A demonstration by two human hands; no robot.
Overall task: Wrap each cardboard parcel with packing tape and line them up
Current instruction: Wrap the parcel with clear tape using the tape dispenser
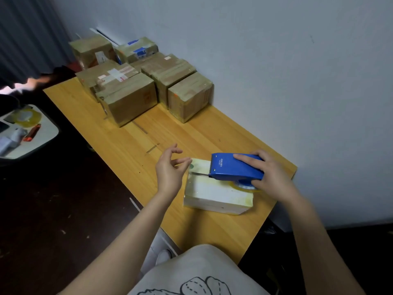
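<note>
Right hand gripping blue tape dispenser on white parcel

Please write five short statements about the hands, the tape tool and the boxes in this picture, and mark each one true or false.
1. The right hand grips the blue tape dispenser. True.
2. The tape dispenser lies on the bare table. False: it rests on top of the white parcel.
3. The left hand holds nothing. True.
4. The brown boxes stand at the near end of the table. False: they stand at the far end, by the wall.
5. A tape roll lies on the side table at the left. True.
</note>
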